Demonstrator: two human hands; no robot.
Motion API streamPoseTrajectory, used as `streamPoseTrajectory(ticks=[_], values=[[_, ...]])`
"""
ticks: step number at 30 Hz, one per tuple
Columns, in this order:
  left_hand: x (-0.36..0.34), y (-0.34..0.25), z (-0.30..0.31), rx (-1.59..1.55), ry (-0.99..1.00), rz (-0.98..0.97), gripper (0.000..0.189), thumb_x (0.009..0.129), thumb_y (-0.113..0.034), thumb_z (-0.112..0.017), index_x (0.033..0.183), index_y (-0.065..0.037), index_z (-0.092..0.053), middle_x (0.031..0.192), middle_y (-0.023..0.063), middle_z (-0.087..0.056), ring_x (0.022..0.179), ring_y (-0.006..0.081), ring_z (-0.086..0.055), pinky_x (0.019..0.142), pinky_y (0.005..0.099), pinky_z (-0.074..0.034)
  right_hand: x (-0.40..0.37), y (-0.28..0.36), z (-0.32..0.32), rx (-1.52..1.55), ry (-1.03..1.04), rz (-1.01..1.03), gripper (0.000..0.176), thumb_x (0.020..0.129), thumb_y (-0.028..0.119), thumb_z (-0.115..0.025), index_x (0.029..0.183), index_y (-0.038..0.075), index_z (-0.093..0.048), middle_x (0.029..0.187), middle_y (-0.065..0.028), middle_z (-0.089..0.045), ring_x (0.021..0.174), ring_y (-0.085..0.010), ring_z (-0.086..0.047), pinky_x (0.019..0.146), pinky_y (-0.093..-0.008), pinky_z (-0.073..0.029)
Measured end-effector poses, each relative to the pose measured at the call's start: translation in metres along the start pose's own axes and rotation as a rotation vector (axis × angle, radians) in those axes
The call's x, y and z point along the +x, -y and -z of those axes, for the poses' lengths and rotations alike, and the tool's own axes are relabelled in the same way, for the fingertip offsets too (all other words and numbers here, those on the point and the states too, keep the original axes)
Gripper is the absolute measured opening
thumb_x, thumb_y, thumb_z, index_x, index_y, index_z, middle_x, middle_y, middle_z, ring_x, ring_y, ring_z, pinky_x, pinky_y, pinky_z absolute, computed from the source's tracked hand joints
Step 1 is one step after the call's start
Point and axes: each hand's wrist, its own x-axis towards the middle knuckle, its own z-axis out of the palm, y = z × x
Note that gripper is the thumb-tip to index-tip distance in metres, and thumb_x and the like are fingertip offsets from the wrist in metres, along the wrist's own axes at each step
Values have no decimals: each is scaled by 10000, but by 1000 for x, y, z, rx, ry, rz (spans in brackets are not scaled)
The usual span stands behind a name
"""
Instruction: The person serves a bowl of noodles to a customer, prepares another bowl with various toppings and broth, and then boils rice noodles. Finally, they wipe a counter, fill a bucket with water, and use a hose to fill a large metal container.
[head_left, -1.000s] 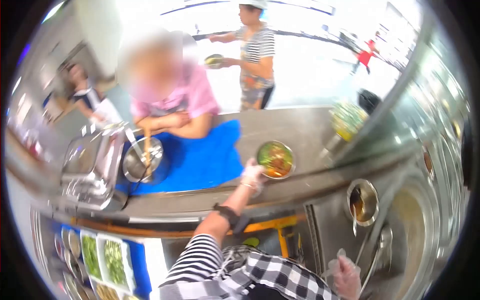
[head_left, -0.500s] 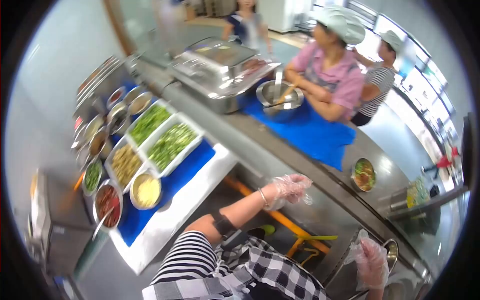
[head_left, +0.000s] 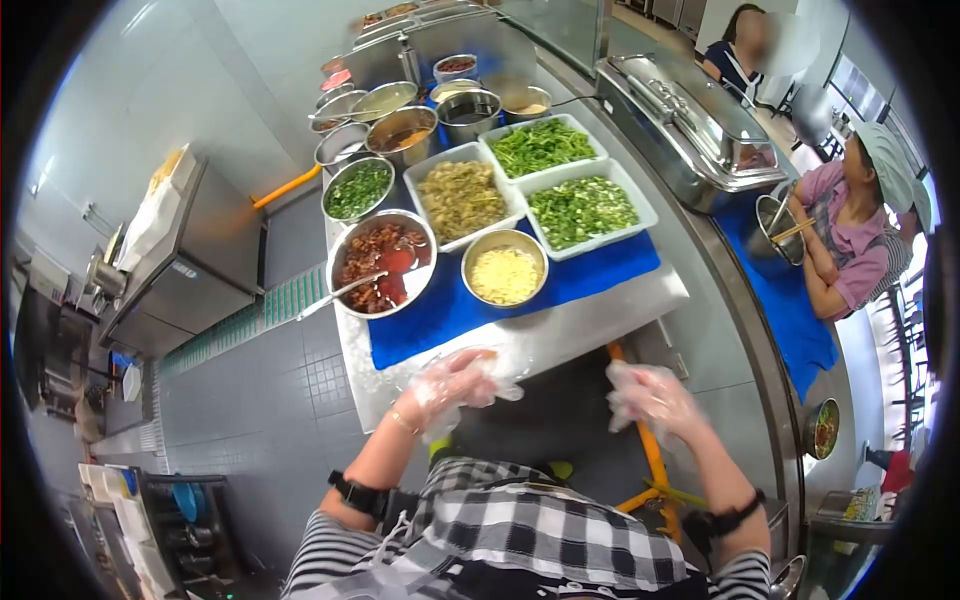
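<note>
My left hand (head_left: 455, 390), in a clear loose plastic glove, is over the near edge of the white table (head_left: 655, 290). Its fingers are loosely bent and apart, with nothing visible in them. To the right, my right hand (head_left: 655, 400), gloved too, hangs in the air past the table corner, fingers loosely spread and holding nothing I can see. Closest to my left hand are a steel bowl of chopped yellow-white food (head_left: 505, 275) and a bowl of dark red sauce (head_left: 385, 265) with a spoon (head_left: 345, 293) in it.
Behind stand tubs of chopped greens (head_left: 585, 212), leafy greens (head_left: 545, 147) and pickled vegetables (head_left: 462, 200), plus several sauce bowls. A chafing dish (head_left: 700, 125) and a steel pot (head_left: 778, 235) line the right counter. A person in pink (head_left: 865, 225) leans there. An orange bar (head_left: 655, 470) stands below.
The view has turned left toward the food table. Both hands have moved from beside the right counter to the table's near edge.
</note>
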Motion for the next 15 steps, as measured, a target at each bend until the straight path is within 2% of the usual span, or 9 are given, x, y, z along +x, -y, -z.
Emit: streamPoseTrajectory(ticks=[2, 4, 5, 7, 8, 9, 12, 14, 15], values=[[-32, -1, 40, 77, -196, 9, 492, 802, -236, -584, 1200, -23, -388, 925, 105, -581, 809, 174, -578, 734, 295, -474, 71, -6, -47, 147, 11, -178, 338, 796, 235, -491, 1058, 21, -485, 759, -49, -539, 613, -121, -536, 568, -253, -458], [-59, 0, 85, 100, -230, -20, 484, 809, -243, -576, 1203, -29, -396, 926, 98, -581, 803, 169, -576, 732, 289, -475, 138, -17, -91, 285, -184, -252, 374, 800, 276, -493, 1083, 35, -450, 784, -75, -542, 607, -147, -547, 501, -282, -471], [-71, -1, 107, 129, -274, -50, 476, 816, -250, -568, 1207, -35, -403, 927, 90, -581, 797, 164, -574, 731, 283, -475, 166, -9, -102, 287, -194, -257, 374, 800, 276, -493, 1083, 35, -450, 784, -75, -542, 607, -147, -547, 501, -282, -471], [-97, -6, 151, 160, -238, 3, 477, 811, -252, -575, 1201, -33, -410, 963, 88, -572, 814, 164, -571, 733, 285, -476, 221, 8, -129, 470, -436, -475, 365, 821, 281, -484, 1082, 33, -428, 794, -104, -547, 588, -175, -557, 435, -292, -463], [-111, -10, 172, 190, -210, 49, 478, 806, -253, -582, 1196, -31, -417, 1000, 87, -563, 832, 163, -567, 734, 288, -476, 234, -11, -135, 735, -408, -340, 308, 826, 248, -481, 1036, 24, -451, 783, -140, -555, 560, -197, -563, 408, -291, -456], [-122, -11, 187, 181, -248, 35, 472, 802, -243, -587, 1190, -29, -423, 1008, 81, -561, 851, 159, -564, 719, 290, -477, 250, -18, -143, 781, -440, -322, 291, 838, 233, -467, 1028, 13, -455, 792, -145, -555, 568, -202, -565, 424, -297, -471], [-154, -28, 237, 187, -255, 58, 468, 781, -209, -615, 1171, -27, -432, 901, 99, -587, 759, 176, -582, 661, 294, -489, 267, -19, -159, 757, -683, -293, 238, 836, 136, -444, 1017, -17, -460, 805, -158, -569, 568, -221, -570, 459, -293, -495], [-171, -36, 268, 175, -316, 24, 439, 780, -186, -616, 1156, -34, -447, 872, 90, -588, 732, 179, -578, 640, 287, -486, 254, -29, -164, 808, -719, -198, 249, 820, 84, -421, 1044, -20, -455, 836, -162, -576, 585, -219, -573, 462, -297, -489], [-176, -40, 286, 127, -350, 16, 452, 782, -215, -614, 1160, -37, -441, 874, 91, -583, 732, 192, -577, 639, 301, -484, 240, -22, -169, 813, -796, -129, 240, 788, 52, -421, 1001, -33, -493, 792, -173, -587, 536, -226, -576, 420, -301, -485]])
